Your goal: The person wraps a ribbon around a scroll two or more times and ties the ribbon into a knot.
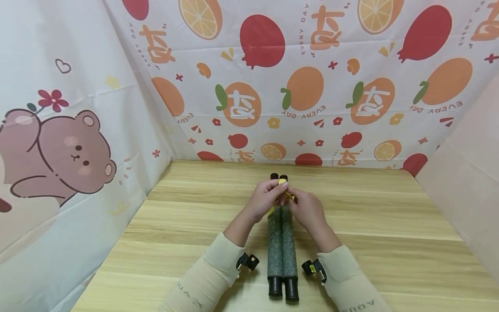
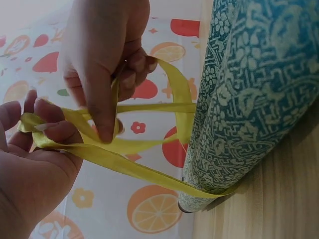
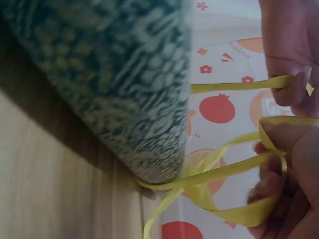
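Observation:
Two green patterned scrolls (image 1: 281,247) with black end knobs lie side by side on the table, pointing away from me. A yellow ribbon (image 2: 134,169) passes around them near their far part and rises in loops to both hands. My left hand (image 1: 262,200) pinches one part of the ribbon between thumb and fingers, above the scrolls. Close beside it, my right hand (image 1: 309,210) pinches another stretch, with a loop hanging from its fingers in the right wrist view. The hands partly hide the ribbon in the head view.
The wooden table (image 1: 187,225) extends to both sides of the scrolls. A fruit-print cloth (image 1: 269,143) hangs behind its back edge. On the left hangs a bear-print cloth (image 1: 78,216), and a pale cloth (image 1: 468,173) stands at the right.

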The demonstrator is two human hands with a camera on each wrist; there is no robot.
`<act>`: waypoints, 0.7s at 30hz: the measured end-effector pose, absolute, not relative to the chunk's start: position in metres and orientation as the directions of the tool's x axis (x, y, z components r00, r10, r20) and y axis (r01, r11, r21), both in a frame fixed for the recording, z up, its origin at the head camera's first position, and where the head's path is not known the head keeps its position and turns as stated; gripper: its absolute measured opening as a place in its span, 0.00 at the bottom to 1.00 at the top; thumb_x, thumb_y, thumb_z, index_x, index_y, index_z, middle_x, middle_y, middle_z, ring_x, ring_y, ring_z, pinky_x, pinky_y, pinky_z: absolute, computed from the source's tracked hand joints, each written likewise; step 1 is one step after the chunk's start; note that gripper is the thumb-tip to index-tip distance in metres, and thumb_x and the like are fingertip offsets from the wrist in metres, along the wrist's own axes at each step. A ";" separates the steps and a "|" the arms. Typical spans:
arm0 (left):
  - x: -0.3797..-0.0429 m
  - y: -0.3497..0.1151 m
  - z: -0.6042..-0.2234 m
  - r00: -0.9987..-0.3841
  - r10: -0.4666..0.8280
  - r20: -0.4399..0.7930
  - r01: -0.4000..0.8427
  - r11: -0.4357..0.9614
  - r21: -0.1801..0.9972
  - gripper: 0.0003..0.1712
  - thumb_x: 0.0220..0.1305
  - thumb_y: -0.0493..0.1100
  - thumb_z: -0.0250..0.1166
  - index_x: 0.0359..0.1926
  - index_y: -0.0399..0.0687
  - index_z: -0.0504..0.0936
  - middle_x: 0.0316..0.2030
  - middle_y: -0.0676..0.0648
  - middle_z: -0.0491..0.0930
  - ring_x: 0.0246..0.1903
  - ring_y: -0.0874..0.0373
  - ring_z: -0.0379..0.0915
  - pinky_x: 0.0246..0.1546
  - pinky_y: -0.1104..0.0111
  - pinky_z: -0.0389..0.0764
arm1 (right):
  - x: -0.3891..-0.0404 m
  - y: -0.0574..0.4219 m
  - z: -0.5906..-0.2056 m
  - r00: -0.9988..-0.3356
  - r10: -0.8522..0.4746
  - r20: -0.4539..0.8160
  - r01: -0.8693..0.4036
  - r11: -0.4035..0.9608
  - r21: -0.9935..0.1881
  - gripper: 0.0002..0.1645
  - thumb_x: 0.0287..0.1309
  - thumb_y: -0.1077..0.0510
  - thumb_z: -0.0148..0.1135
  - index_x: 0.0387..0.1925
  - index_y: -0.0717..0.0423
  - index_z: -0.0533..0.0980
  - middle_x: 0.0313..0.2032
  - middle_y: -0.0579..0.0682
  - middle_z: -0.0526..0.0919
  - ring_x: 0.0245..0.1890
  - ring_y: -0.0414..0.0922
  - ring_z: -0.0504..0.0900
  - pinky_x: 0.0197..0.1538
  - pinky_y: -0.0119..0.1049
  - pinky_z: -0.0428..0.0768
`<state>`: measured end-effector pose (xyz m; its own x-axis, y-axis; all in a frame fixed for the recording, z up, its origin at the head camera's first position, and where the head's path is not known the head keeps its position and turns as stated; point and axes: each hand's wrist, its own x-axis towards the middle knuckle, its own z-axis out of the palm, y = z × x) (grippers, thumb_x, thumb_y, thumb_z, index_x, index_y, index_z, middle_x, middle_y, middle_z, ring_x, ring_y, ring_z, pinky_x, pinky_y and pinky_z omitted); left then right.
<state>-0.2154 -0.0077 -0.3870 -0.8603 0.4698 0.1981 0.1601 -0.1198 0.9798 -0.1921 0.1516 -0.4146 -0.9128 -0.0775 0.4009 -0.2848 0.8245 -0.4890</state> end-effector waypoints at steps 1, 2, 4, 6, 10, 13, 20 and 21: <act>-0.215 -0.008 -0.387 -0.862 0.466 0.200 0.164 -0.119 0.979 0.21 0.75 0.44 0.54 0.42 0.24 0.78 0.22 0.49 0.73 0.22 0.58 0.65 0.24 0.70 0.67 | -0.193 0.152 -0.416 -0.904 -0.071 0.422 -0.288 0.831 -0.476 0.09 0.60 0.58 0.67 0.42 0.55 0.84 0.18 0.47 0.78 0.15 0.39 0.67 0.19 0.32 0.65; -0.216 -0.008 -0.388 -0.863 0.463 0.202 0.166 -0.118 0.979 0.21 0.75 0.44 0.54 0.42 0.24 0.78 0.21 0.49 0.73 0.21 0.58 0.66 0.24 0.70 0.67 | -0.194 0.153 -0.418 -0.895 -0.062 0.441 -0.290 0.833 -0.471 0.08 0.60 0.59 0.66 0.39 0.56 0.85 0.18 0.47 0.79 0.15 0.39 0.67 0.19 0.32 0.64; -0.216 -0.008 -0.388 -0.867 0.455 0.203 0.169 -0.115 0.979 0.20 0.74 0.44 0.54 0.42 0.25 0.79 0.23 0.43 0.74 0.22 0.57 0.68 0.24 0.71 0.68 | -0.194 0.154 -0.419 -0.883 -0.038 0.469 -0.290 0.827 -0.481 0.05 0.60 0.60 0.65 0.34 0.57 0.83 0.16 0.47 0.77 0.13 0.39 0.65 0.17 0.32 0.63; -0.216 -0.009 -0.388 -0.872 0.446 0.200 0.171 -0.105 0.980 0.20 0.74 0.45 0.54 0.42 0.27 0.79 0.25 0.38 0.76 0.24 0.57 0.71 0.25 0.70 0.69 | -0.195 0.155 -0.421 -0.866 -0.018 0.499 -0.298 0.821 -0.487 0.04 0.58 0.61 0.66 0.33 0.58 0.83 0.16 0.46 0.76 0.13 0.38 0.64 0.18 0.31 0.63; -0.217 -0.009 -0.388 -0.883 0.427 0.195 0.181 -0.072 0.981 0.20 0.74 0.47 0.54 0.42 0.30 0.80 0.36 0.32 0.80 0.33 0.50 0.79 0.28 0.64 0.74 | -0.196 0.156 -0.422 -0.847 0.018 0.532 -0.304 0.805 -0.510 0.05 0.57 0.61 0.67 0.27 0.57 0.81 0.16 0.47 0.76 0.15 0.38 0.66 0.20 0.32 0.65; -0.217 -0.009 -0.389 -0.890 0.413 0.195 0.189 -0.057 0.980 0.21 0.75 0.47 0.54 0.42 0.31 0.80 0.41 0.33 0.82 0.42 0.42 0.80 0.31 0.60 0.79 | -0.196 0.157 -0.424 -0.842 0.034 0.538 -0.307 0.790 -0.531 0.07 0.56 0.60 0.68 0.25 0.56 0.79 0.19 0.48 0.77 0.16 0.39 0.68 0.22 0.33 0.68; -0.219 -0.008 -0.391 -0.886 0.414 0.207 0.189 -0.085 0.978 0.22 0.76 0.46 0.53 0.44 0.27 0.79 0.46 0.31 0.81 0.49 0.40 0.79 0.47 0.41 0.79 | -0.198 0.158 -0.425 -0.863 0.049 0.503 -0.313 0.731 -0.607 0.12 0.56 0.58 0.70 0.24 0.56 0.75 0.24 0.50 0.78 0.23 0.43 0.73 0.27 0.36 0.73; -0.219 -0.008 -0.391 -0.886 0.415 0.208 0.191 -0.084 0.978 0.22 0.76 0.46 0.53 0.44 0.27 0.80 0.46 0.31 0.81 0.48 0.41 0.80 0.48 0.38 0.77 | -0.198 0.158 -0.425 -0.871 0.050 0.489 -0.312 0.712 -0.629 0.12 0.56 0.58 0.70 0.25 0.55 0.74 0.25 0.50 0.79 0.25 0.43 0.74 0.28 0.36 0.74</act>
<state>-0.2188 -0.0076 -0.3912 -0.8857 0.4148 0.2083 0.1907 -0.0841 0.9780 -0.1978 0.1577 -0.4251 -0.8709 0.0502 0.4889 -0.3118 0.7124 -0.6287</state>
